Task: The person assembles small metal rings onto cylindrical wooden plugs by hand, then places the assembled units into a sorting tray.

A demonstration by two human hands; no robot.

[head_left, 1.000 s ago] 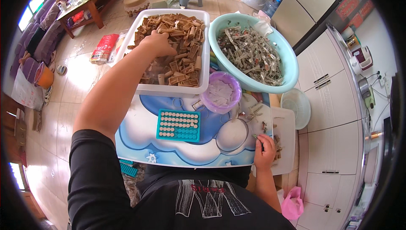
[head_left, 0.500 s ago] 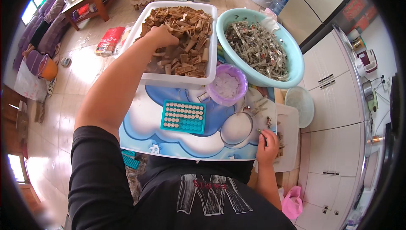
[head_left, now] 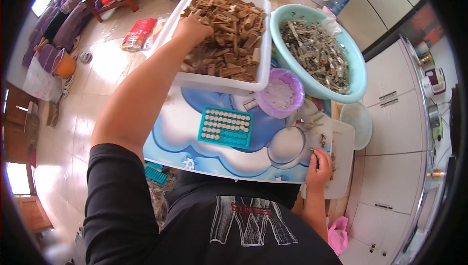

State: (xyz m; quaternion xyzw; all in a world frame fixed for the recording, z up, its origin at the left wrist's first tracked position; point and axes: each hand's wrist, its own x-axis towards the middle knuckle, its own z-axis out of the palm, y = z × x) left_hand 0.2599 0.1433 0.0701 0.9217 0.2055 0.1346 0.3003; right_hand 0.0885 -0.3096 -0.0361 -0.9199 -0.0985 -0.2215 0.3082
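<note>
From my remote station I log a white tub (head_left: 214, 84) of smooth, moulded plastic with rounded corners. My left hand (head_left: 194, 30) reaches inside it, fingers partly hidden; I cannot tell whether it has hold of a piece. The brown pieces (head_left: 229, 40) lie heaped in the tub: matte, straight-edged, some channel-shaped, some cylindrical. I rate them light, stiff and low-slip; grip 1 piece across its long sides, clear of its neighbours. Near the tub, on the glossy cloud-printed surface (head_left: 170, 133), sits a teal tray (head_left: 222, 144) with pale discs (head_left: 223, 114) set in rows. Next is a purple-lined bowl (head_left: 273, 114) of thin white bits (head_left: 279, 93), probably soft and easily scattered. Beyond it, an oval pale-blue basin (head_left: 298, 72) holds crinkled, translucent strips (head_left: 317, 50), likely flexible and prone to tangle. My right hand (head_left: 318, 167), at the surface's right edge, pinches a small greenish piece (head_left: 312, 150) between thumb and forefinger. I judge it light and rigid; take it by its sides, using minimal force.
</note>
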